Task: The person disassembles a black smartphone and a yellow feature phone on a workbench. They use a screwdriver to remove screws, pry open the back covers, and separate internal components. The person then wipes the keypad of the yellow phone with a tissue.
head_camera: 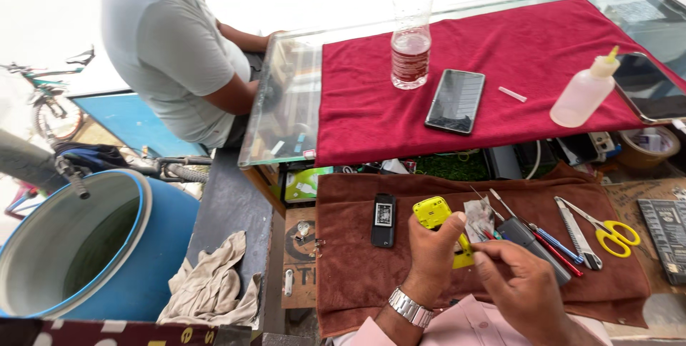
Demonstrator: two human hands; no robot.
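Brown cloth (357,274) covered the low bench under a glass counter (286,103). Black phone body (384,219) lay apart at left. Left hand (432,257) clasped the opened yellow phone (433,212); right hand (518,282) pinched something small, unclear what. Reassembly not done.

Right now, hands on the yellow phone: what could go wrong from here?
1. The left hand pins the yellow phone by one end only; it may slip on the brown cloth.
2. The right hand works close beside loose screwdrivers and yellow scissors; a nudge could scatter them.
3. The plastic bottle stands on the glass shelf above; if knocked, it could fall toward the work.
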